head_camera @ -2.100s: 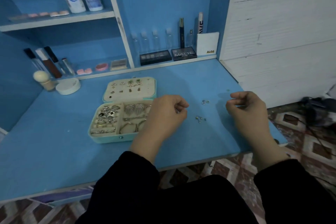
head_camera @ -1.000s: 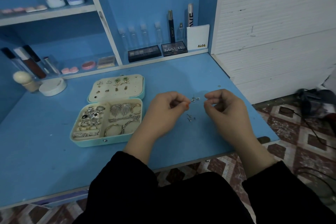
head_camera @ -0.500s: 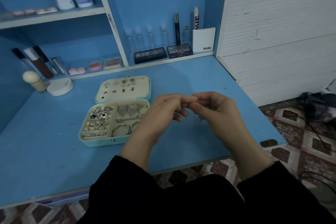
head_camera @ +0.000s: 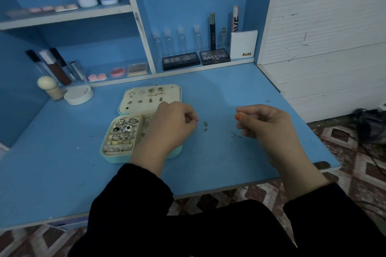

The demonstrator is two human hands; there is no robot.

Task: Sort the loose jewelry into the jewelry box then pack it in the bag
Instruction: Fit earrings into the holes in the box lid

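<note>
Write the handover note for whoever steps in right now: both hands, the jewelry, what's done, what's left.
Left hand: fingers curled, over the right side of the open jewelry box. A pinched piece would be too small to see.
Right hand: fingers curled above the table, same doubt.
Done: rings in the base, earrings pinned in the lid.
Left: middle cluster and right cluster lie loose on the table. The box is not closed or packed, and no bag is clearly visible.
</note>
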